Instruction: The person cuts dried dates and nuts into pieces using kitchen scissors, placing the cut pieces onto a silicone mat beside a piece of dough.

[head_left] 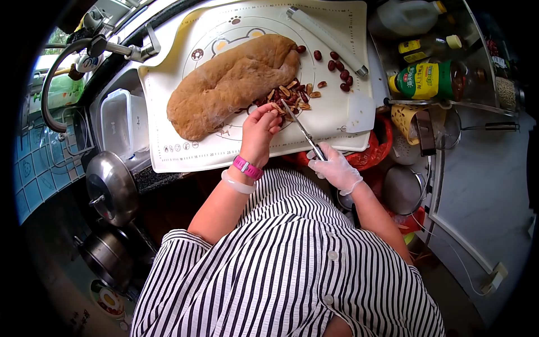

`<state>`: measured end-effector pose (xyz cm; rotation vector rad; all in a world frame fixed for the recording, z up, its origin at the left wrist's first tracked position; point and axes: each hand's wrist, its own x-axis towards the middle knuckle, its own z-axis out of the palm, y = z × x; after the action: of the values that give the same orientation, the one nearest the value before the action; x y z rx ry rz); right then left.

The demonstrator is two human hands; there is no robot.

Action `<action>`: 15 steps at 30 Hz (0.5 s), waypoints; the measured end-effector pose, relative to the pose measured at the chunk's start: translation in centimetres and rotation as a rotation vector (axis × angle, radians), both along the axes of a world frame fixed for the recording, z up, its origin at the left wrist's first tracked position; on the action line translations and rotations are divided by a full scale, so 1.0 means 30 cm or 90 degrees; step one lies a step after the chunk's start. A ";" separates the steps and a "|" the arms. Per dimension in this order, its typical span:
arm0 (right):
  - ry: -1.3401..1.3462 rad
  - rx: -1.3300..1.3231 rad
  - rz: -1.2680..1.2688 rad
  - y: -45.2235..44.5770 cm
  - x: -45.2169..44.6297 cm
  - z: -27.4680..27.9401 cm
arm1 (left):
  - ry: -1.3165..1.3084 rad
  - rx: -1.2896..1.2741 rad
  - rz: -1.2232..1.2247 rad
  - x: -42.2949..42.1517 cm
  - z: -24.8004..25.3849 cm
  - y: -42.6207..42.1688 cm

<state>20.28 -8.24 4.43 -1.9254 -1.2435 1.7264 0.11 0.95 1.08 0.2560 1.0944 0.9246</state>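
A long slab of brown dough (230,81) lies on a white printed mat (168,62). Beside its lower right edge is a pile of cut red dates (303,98). My left hand (262,132), bare with a pink watch band, pinches a small date piece at the pile. My right hand (337,169), in a clear glove, grips scissors (306,133) whose blades point at the date piece. Several whole red dates (340,66) lie right of the dough, near a white rolling pin (325,40). A white scraper (360,112) rests at the mat's right edge.
A sink faucet (120,49) and a clear plastic container (124,121) are at the left, with a pot lid (111,188) below. Bottles (424,80) stand on a rack at the right. A red plastic bag (382,143) hangs beside the mat's lower right corner.
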 end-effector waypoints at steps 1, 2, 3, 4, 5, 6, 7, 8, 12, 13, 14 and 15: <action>0.037 -0.042 -0.030 -0.002 0.000 0.003 | 0.000 0.000 0.000 0.000 0.010 0.002; 0.037 -0.043 -0.030 -0.004 -0.001 0.001 | -0.008 -0.023 0.004 -0.001 0.019 0.004; 0.021 -0.021 -0.010 -0.007 -0.001 -0.002 | -0.016 -0.046 0.007 -0.001 0.027 0.006; 0.005 0.002 0.009 -0.009 -0.001 -0.004 | -0.016 -0.046 0.007 -0.002 0.025 0.005; 0.005 0.002 0.009 -0.012 0.000 -0.004 | -0.009 -0.025 -0.011 -0.001 0.023 0.005; 0.027 0.016 0.010 -0.016 0.002 -0.003 | -0.003 -0.003 -0.029 0.000 0.022 0.005; 0.049 0.030 0.012 -0.016 0.001 0.000 | -0.003 -0.003 -0.029 0.001 0.022 0.004; 0.049 0.030 0.012 -0.014 0.001 0.007 | 0.012 -0.001 -0.029 0.003 0.022 0.002; 0.062 -0.042 0.030 -0.006 0.001 0.027 | 0.049 0.011 -0.022 0.007 0.025 -0.008; 0.053 -0.018 0.046 -0.007 0.001 0.023 | 0.049 0.012 -0.021 0.007 0.026 -0.009; 0.053 -0.018 0.046 -0.008 0.001 0.020 | 0.055 -0.003 -0.018 0.007 0.025 -0.010; 0.059 -0.020 0.045 -0.009 0.001 0.017 | 0.060 -0.019 -0.015 0.008 0.023 -0.012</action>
<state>20.31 -8.51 4.93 -1.8167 -1.2721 1.8588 0.34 0.60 1.77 0.2901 1.1887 0.8827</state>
